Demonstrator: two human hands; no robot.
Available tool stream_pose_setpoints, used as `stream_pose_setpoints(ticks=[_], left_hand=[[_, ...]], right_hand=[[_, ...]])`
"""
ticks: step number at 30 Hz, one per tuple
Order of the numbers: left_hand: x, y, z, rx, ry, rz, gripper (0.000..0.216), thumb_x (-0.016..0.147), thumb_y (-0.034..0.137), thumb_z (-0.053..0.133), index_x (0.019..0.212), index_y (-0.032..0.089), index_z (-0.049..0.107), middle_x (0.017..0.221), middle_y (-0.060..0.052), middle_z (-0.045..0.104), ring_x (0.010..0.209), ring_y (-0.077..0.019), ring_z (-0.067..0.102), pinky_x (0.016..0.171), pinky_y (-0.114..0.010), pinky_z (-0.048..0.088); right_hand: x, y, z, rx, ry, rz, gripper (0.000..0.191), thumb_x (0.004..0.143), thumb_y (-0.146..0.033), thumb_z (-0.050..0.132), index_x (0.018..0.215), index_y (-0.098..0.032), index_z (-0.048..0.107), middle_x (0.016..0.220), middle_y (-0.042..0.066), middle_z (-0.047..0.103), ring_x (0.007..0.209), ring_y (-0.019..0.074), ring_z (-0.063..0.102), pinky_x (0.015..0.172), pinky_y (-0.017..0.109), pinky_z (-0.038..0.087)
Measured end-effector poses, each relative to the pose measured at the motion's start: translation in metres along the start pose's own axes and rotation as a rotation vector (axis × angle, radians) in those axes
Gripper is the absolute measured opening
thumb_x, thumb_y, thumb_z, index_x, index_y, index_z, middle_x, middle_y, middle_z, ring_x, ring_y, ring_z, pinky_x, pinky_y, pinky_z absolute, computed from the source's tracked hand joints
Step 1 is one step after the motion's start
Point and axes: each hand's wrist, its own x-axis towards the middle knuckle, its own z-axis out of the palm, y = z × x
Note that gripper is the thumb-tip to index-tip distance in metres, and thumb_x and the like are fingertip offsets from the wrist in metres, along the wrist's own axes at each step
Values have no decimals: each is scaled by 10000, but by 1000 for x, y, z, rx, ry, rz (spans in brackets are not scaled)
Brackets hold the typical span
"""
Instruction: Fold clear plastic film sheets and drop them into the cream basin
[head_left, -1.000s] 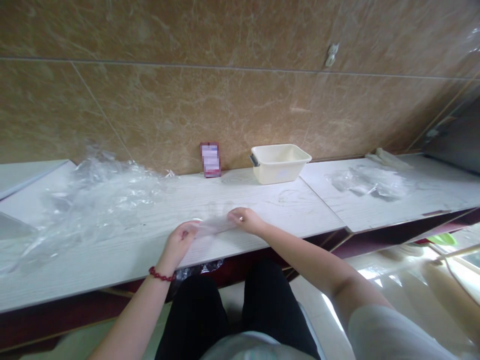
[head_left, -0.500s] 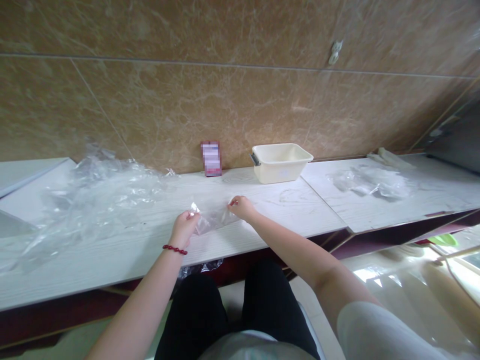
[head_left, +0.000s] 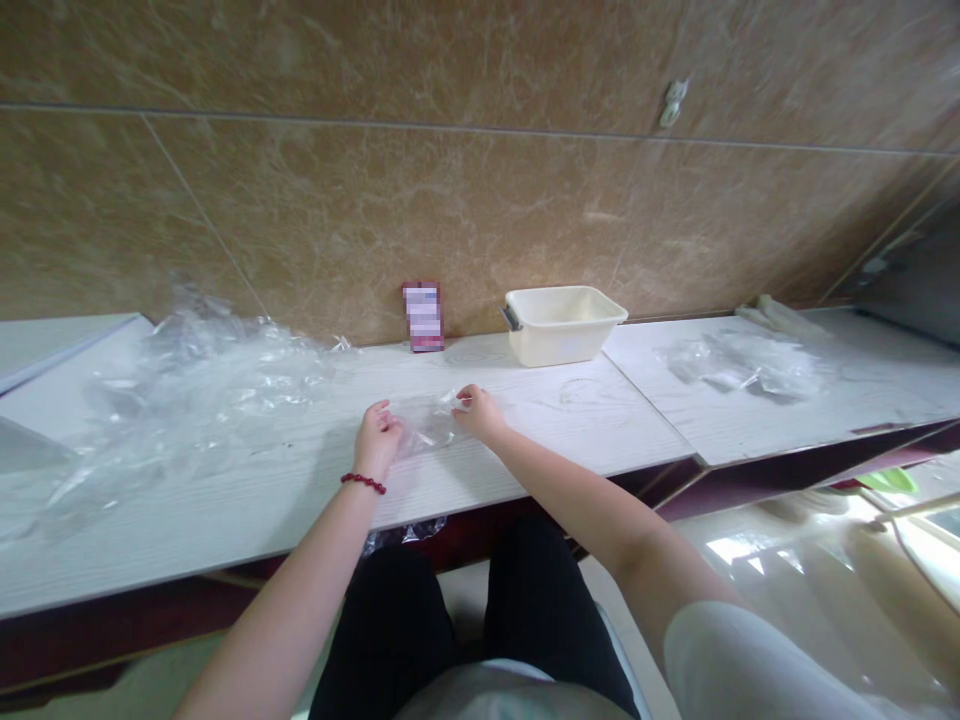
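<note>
A clear plastic bag [head_left: 429, 424] lies between my two hands, low over the white wood-grain counter [head_left: 570, 430]. My left hand [head_left: 379, 438], with a red bead bracelet [head_left: 364, 483] at its wrist, is closed on the bag's left end. At the right end, my right hand [head_left: 478, 412] pinches the film between thumb and fingers. The bag is see-through, and I cannot make out anything inside it. A big heap of clear plastic bags [head_left: 217, 370] spreads over the counter to the left of my hands.
Behind my hands stand a cream plastic bin [head_left: 559, 340] with a grey handle and a phone [head_left: 424, 318] leaning on the marbled wall [head_left: 450, 200]. More clear bags [head_left: 750, 365] lie in a pile at the right. The counter's front edge runs just above my knees.
My left hand has moved slightly right and up, nearer to my right hand. The bag between them is a little more bunched. My right hand has hardly moved.
</note>
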Motion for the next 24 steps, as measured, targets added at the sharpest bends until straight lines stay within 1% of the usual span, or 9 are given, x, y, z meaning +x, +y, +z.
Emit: stream_pose_setpoints(ticks=[3, 5, 11, 18, 21, 24], left_hand=[[0, -1, -2, 33, -59, -3, 341, 683, 190, 500, 1019, 141, 538, 880, -94, 599, 745, -154, 573, 647, -265, 457], [1, -1, -3, 49, -66, -11, 350, 686, 209, 507, 1023, 128, 549, 851, -101, 613, 726, -167, 578, 639, -277, 459], [1, 1, -5, 58, -73, -23, 403, 684, 152, 505, 1084, 96, 508, 975, -118, 593, 842, -156, 568, 728, -248, 442], [4, 2, -2, 52, -65, -56, 447, 676, 87, 486, 1123, 74, 461, 1017, -137, 571, 915, -157, 548, 765, -242, 434], [6, 1, -3, 44, -59, -53, 459, 665, 71, 484, 1123, 88, 455, 1033, -139, 557, 951, -166, 529, 772, -253, 433], [10, -3, -6, 42, -4, -13, 464, 650, 78, 499, 1110, 119, 459, 1040, -134, 538, 974, -175, 511, 799, -282, 422]], right_hand=[[3, 2, 2, 16, -6, -3, 224, 622, -154, 561, 835, -161, 490, 836, 22, 548, 719, 90, 532, 674, 219, 411], [6, 3, 4, 27, -12, 15, 220, 626, -146, 549, 833, -170, 479, 785, 1, 560, 693, 85, 531, 644, 207, 412], [15, 4, 2, 60, -37, 65, 295, 645, -123, 524, 910, -203, 422, 643, -54, 561, 568, 66, 521, 540, 170, 398], [18, 5, 5, 87, -45, 102, 308, 656, -145, 542, 920, -217, 401, 650, -57, 560, 509, 58, 507, 465, 156, 390], [19, 5, 6, 83, -54, 119, 347, 644, -143, 555, 944, -217, 395, 671, -52, 558, 492, 55, 502, 445, 154, 385], [21, 6, 7, 72, -73, 144, 382, 635, -152, 559, 969, -219, 385, 701, -44, 555, 474, 53, 493, 425, 155, 374]])
